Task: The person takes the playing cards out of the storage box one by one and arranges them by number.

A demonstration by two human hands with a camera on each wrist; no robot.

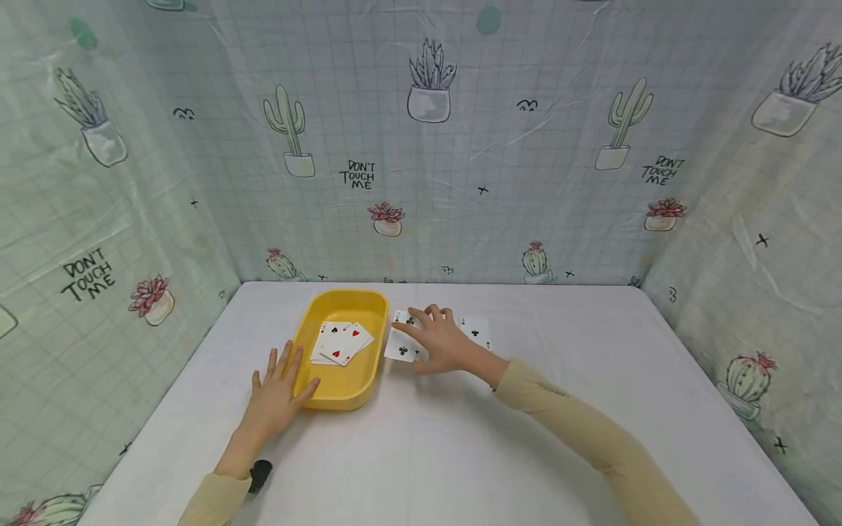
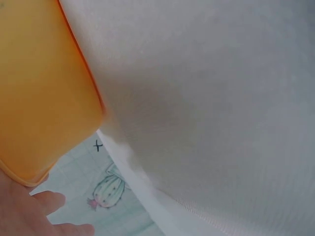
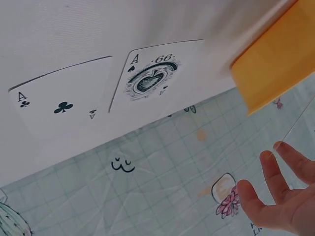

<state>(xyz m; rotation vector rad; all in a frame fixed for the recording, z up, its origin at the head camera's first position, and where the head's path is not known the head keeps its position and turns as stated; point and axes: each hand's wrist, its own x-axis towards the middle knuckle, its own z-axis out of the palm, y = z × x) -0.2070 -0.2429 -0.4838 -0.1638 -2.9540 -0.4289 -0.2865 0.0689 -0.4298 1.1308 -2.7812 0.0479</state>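
Note:
My right hand (image 1: 442, 343) holds a two of clubs (image 1: 403, 352) by its edges, just right of a yellow plastic tub (image 1: 338, 398). From the right wrist, the fingers of this hand (image 3: 280, 196) show, with only a thin edge of the card. An ace of clubs (image 3: 63, 107) and an ace of spades (image 3: 150, 83) lie face up on the table; from the head, the hand hides the spade ace. Inside the tub are several overlapping cards (image 1: 342, 347), a card with hearts on top. With spread, straight fingers my left hand (image 1: 272, 398) rests on the tub's left rim.
A white-covered table (image 1: 526, 453) bears everything. Printed cloth walls (image 1: 487, 219) with cactus drawings stand behind it and at both sides. Beside the left wrist is a small black object (image 1: 260, 475).

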